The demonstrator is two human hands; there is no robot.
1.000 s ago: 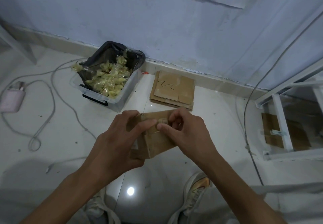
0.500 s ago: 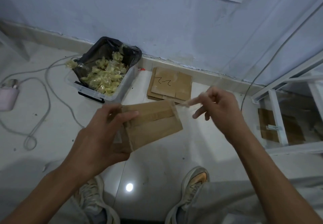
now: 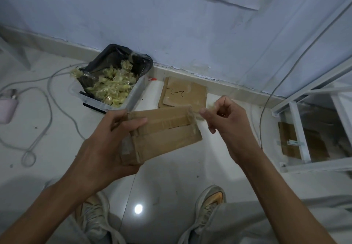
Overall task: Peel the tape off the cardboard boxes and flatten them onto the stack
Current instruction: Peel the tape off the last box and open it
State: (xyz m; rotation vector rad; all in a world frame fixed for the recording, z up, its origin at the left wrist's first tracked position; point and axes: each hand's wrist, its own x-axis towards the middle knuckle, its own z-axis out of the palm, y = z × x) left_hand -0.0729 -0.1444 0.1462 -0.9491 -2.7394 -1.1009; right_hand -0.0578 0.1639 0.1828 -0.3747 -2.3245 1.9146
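Note:
My left hand (image 3: 106, 141) grips the left end of a small brown cardboard box (image 3: 165, 135), held above the floor with its taped seam facing up. To the right of the box, my right hand (image 3: 226, 122) pinches a strip of clear tape (image 3: 198, 113) that stretches from the box's top right corner. Beyond the box, a stack of flattened cardboard (image 3: 183, 93) lies on the floor against the wall.
A clear bin lined with a black bag (image 3: 116, 78) holds crumpled tape, left of the stack. Grey cables (image 3: 49, 95) and a pink device (image 3: 7, 108) lie at the left. A white metal frame (image 3: 297, 129) with more cardboard (image 3: 308, 143) stands at the right. My shoes (image 3: 209, 200) are below.
My right hand pulled away from the box to the right, peeling a tape strip off the top seam. The left hand kept its grip while the box turned flatter toward me.

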